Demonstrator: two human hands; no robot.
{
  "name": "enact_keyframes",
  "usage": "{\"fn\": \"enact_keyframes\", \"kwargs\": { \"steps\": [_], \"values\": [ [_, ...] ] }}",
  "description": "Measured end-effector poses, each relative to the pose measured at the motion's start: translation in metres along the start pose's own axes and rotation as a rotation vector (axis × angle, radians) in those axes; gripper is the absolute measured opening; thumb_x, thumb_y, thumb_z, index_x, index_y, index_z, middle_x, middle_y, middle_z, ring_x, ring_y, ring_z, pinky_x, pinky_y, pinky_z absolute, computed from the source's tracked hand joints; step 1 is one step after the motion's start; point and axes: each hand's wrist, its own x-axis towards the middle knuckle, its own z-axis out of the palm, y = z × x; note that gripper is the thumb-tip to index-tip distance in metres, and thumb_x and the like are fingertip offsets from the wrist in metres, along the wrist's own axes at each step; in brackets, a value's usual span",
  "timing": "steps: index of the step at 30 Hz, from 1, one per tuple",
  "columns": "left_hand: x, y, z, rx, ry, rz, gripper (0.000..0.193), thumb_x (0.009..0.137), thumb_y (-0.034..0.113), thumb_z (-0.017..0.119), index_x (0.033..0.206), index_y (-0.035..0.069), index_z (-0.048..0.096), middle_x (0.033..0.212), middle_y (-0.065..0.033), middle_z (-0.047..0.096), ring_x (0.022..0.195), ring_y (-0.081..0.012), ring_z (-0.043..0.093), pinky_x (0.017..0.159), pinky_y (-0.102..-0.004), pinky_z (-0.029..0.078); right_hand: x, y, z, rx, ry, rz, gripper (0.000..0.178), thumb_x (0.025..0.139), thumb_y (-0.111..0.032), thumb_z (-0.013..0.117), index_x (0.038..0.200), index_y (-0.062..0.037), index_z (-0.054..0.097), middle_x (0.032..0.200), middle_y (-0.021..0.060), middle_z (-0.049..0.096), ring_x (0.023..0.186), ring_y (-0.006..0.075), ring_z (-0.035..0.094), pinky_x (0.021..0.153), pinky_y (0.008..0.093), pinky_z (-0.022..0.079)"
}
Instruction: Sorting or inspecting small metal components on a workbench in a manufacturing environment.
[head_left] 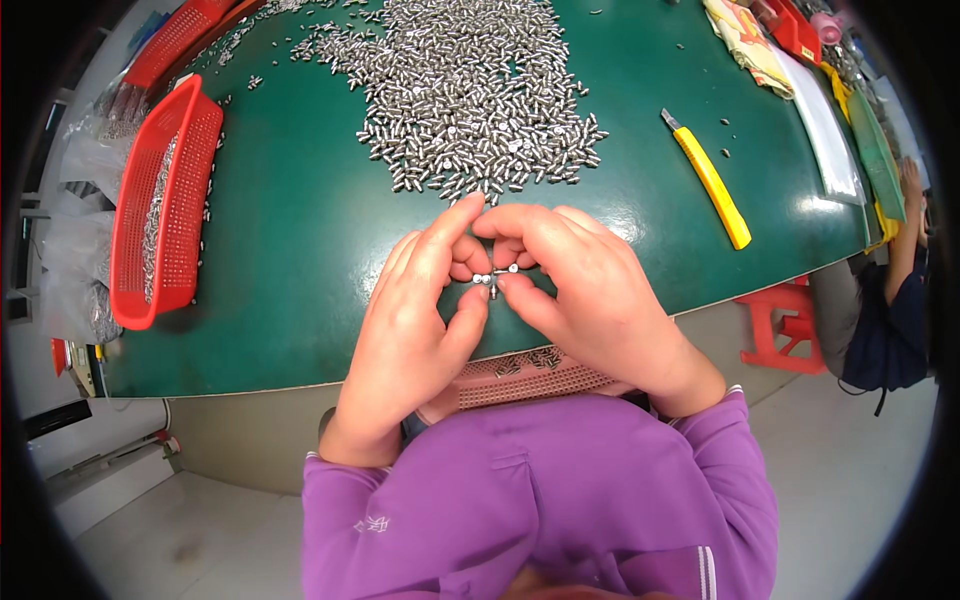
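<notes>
A broad pile of small silver metal pieces [470, 110], short and rod-like, spreads over the green table [290, 220] beyond my hands. Close to the table's front edge, my left hand [415, 290] has its thumb and fingers curled in, pinching small metal pieces [482, 279] at the tips. Facing it, my right hand [590, 275] pinches another small metal piece [513, 268] between thumb and fingers. The fingertips of both hands nearly meet, and the pieces between them are partly hidden and too small to make out exactly.
At the left stands a red perforated basket [185, 220] holding similar pieces. A yellow utility knife [712, 185] lies to the right. Below the front edge, a pink basket [480, 392] holds several pieces. Beyond are plastic sheets [820, 130], a red stool [785, 325] and another person's arm [908, 230].
</notes>
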Motion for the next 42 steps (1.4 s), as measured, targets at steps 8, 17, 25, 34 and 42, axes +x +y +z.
{"fn": "enact_keyframes", "kwargs": {
  "steps": [8, 17, 25, 34, 42],
  "values": [
    [0.0, 0.001, 0.0, -0.003, 0.006, 0.006, 0.073, 0.078, -0.012, 0.064, 0.147, 0.004, 0.048, 0.098, -0.0084, 0.063, 0.091, -0.0243, 0.059, 0.083, -0.0371, 0.052, -0.003, 0.003, 0.006, 0.022, 0.047, -0.023, 0.037, 0.079, 0.005, 0.071, 0.114, -0.0037, 0.061, 0.101, 0.0079, 0.068, 0.088, 0.024, 0.068, 0.077, 0.0366, 0.055],
    [0.001, -0.001, 0.0, -0.001, 0.017, 0.024, 0.073, 0.077, -0.012, 0.064, 0.147, 0.003, 0.049, 0.099, -0.009, 0.063, 0.092, -0.0244, 0.06, 0.084, -0.0372, 0.053, 0.0, -0.001, 0.004, -0.115, 0.028, -0.065, 0.036, 0.077, 0.006, 0.069, 0.11, -0.0054, 0.061, 0.098, 0.0079, 0.067, 0.086, 0.0271, 0.066, 0.077, 0.0395, 0.053],
    [0.001, 0.001, 0.001, 0.016, 0.026, 0.014, 0.072, 0.077, -0.012, 0.065, 0.146, 0.004, 0.05, 0.1, -0.0088, 0.063, 0.092, -0.0241, 0.06, 0.084, -0.0368, 0.053, -0.003, 0.003, 0.007, -0.102, 0.008, -0.082, 0.034, 0.079, 0.006, 0.069, 0.11, -0.0037, 0.059, 0.099, 0.0082, 0.067, 0.086, 0.029, 0.065, 0.079, 0.0407, 0.052],
    [0.001, 0.001, 0.001, -0.015, 0.011, -0.004, 0.072, 0.078, -0.011, 0.065, 0.146, 0.004, 0.05, 0.098, -0.0083, 0.062, 0.09, -0.0238, 0.059, 0.084, -0.0368, 0.052, -0.002, 0.0, 0.004, -0.068, 0.006, -0.041, 0.035, 0.079, 0.007, 0.069, 0.11, -0.0031, 0.058, 0.095, 0.0097, 0.064, 0.086, 0.0295, 0.065, 0.076, 0.0401, 0.053],
    [0.002, 0.004, 0.0, 0.022, 0.018, -0.018, 0.072, 0.078, -0.011, 0.065, 0.146, 0.004, 0.049, 0.105, -0.0094, 0.065, 0.094, -0.0245, 0.061, 0.085, -0.037, 0.053, 0.007, -0.001, 0.004, 0.001, -0.022, -0.104, 0.04, 0.075, 0.011, 0.066, 0.112, -0.0047, 0.06, 0.1, 0.0079, 0.067, 0.088, 0.026, 0.067, 0.079, 0.0416, 0.053]
  ]
}}
